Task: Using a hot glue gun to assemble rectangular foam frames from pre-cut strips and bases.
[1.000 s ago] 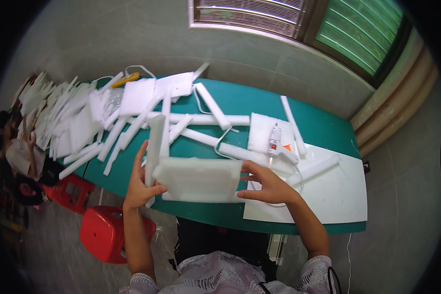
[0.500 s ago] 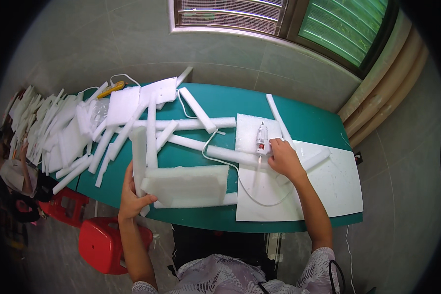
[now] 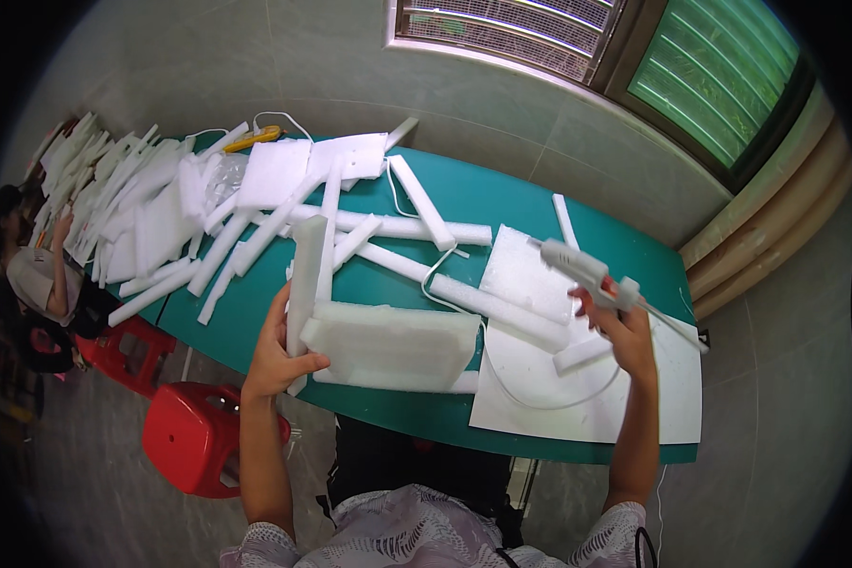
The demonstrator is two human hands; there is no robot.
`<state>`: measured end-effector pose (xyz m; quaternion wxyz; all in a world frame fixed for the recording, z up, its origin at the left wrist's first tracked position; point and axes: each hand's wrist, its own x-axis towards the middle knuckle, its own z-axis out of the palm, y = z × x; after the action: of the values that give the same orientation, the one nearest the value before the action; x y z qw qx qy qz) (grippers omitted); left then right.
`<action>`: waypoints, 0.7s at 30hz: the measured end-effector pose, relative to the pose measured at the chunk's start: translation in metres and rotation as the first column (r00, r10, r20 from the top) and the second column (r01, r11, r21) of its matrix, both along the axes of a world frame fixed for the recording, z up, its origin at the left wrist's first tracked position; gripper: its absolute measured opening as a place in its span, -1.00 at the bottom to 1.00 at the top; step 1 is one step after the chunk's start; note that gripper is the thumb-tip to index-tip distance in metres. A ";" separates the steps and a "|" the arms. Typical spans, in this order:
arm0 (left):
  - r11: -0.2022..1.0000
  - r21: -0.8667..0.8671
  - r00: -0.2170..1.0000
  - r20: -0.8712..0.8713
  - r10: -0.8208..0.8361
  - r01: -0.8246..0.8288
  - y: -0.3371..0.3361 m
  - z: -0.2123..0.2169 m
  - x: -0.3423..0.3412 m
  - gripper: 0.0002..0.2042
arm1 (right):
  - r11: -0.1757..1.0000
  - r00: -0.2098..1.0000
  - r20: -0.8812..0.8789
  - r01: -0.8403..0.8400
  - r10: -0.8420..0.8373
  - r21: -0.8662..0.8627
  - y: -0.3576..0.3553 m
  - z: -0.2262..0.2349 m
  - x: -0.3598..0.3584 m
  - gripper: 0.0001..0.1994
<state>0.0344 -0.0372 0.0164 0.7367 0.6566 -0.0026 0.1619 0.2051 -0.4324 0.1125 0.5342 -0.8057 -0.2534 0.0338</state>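
Note:
My left hand point(image 3: 279, 350) grips a white foam assembly point(image 3: 388, 348) at its left end, thumb on the near side and fingers behind. An upright foam strip point(image 3: 307, 270) stands at that end, beside a wide panel with a recessed face. In my right hand point(image 3: 625, 327) is a white glue gun point(image 3: 577, 265), raised above the white board and tilted, its nozzle toward the upper left. My fingers wrap its handle, and its cord trails off to the right. Below it a white foam sheet point(image 3: 530, 275) and a foam strip point(image 3: 516, 314) lie on the white board point(image 3: 577, 412).
Loose foam strips and sheets point(image 3: 275, 175) cover the left of the green table point(image 3: 402, 265). A yellow cutter point(image 3: 254, 139) lies at the back. Red stools point(image 3: 191, 439) stand by the near left edge. Another person point(image 3: 43, 279) sits at the far left.
My right hand has lifted the glue gun off the foam sheet and tilted it. My left hand still holds the foam assembly. The whole view has shifted and turned a little.

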 end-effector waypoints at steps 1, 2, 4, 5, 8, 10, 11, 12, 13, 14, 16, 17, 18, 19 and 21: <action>1.000 0.001 1.000 -0.001 0.000 0.000 -0.001 0.001 0.001 0.07 | 1.000 1.000 0.001 0.001 -0.001 -0.003 -0.005 0.009 -0.009 -0.71; 1.000 0.000 1.000 -0.002 0.003 -0.003 0.000 0.000 0.001 0.07 | 0.992 0.985 -0.121 -0.116 0.121 0.046 -0.011 0.013 -0.015 -0.71; 1.000 0.007 1.000 0.017 0.015 -0.015 0.000 -0.004 0.002 0.06 | 0.969 0.941 -0.237 -0.222 0.242 0.107 -0.015 0.022 -0.026 -0.71; 1.000 0.005 1.000 0.016 0.013 -0.013 -0.001 -0.004 0.002 0.06 | 0.956 0.924 -0.249 -0.278 0.292 0.089 -0.013 0.025 -0.033 -0.71; 1.000 0.008 1.000 -0.001 0.004 -0.004 0.000 -0.003 0.002 0.06 | 0.929 0.902 -0.222 -0.365 0.371 0.065 -0.007 0.024 -0.039 -0.72; 1.000 0.001 1.000 0.011 -0.002 0.002 0.001 -0.007 0.002 0.06 | 0.920 0.901 -0.202 -0.392 0.384 0.001 -0.006 0.019 -0.039 -0.73; 1.000 0.002 1.000 0.014 -0.004 0.004 0.001 -0.007 0.002 0.06 | 0.944 0.907 -0.289 -0.328 0.306 -0.028 0.000 0.028 -0.045 -0.74; 1.000 0.002 1.000 0.018 -0.002 0.002 0.001 -0.007 0.002 0.05 | 0.945 0.908 -0.286 -0.326 0.305 -0.028 0.001 0.026 -0.044 -0.74; 1.000 0.002 1.000 0.023 0.002 -0.002 0.001 -0.006 0.002 0.05 | 0.953 0.915 -0.286 -0.301 0.284 -0.015 0.001 0.021 -0.044 -0.76; 1.000 0.002 1.000 0.026 0.002 -0.002 0.001 -0.007 0.001 0.05 | 0.961 0.921 -0.286 -0.276 0.264 -0.002 0.001 0.018 -0.044 -0.77; 1.000 0.007 1.000 0.021 -0.003 0.003 0.002 -0.008 0.001 0.05 | 0.963 0.926 -0.272 -0.271 0.261 0.001 0.002 0.016 -0.045 -0.79; 1.000 0.007 1.000 0.022 -0.002 0.002 0.002 -0.007 0.001 0.05 | 0.964 0.931 -0.261 -0.265 0.256 0.004 0.002 0.015 -0.045 -0.81; 1.000 0.006 1.000 0.017 -0.001 0.001 0.001 -0.006 0.000 0.05 | 0.964 0.931 -0.260 -0.265 0.257 0.004 0.002 0.013 -0.046 -0.81; 1.000 0.005 1.000 0.012 0.001 -0.001 0.000 -0.006 0.000 0.05 | 0.965 0.929 -0.263 -0.260 0.260 0.037 0.002 0.012 -0.046 -0.82; 1.000 0.008 1.000 0.019 0.000 -0.001 0.000 -0.006 0.002 0.05 | 0.965 0.927 -0.267 -0.254 0.263 0.070 0.001 0.008 -0.045 -0.83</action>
<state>0.0361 -0.0373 0.0105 0.7340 0.6580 -0.0099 0.1681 0.1603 -0.4310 0.1207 0.5688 -0.7435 -0.2816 0.2105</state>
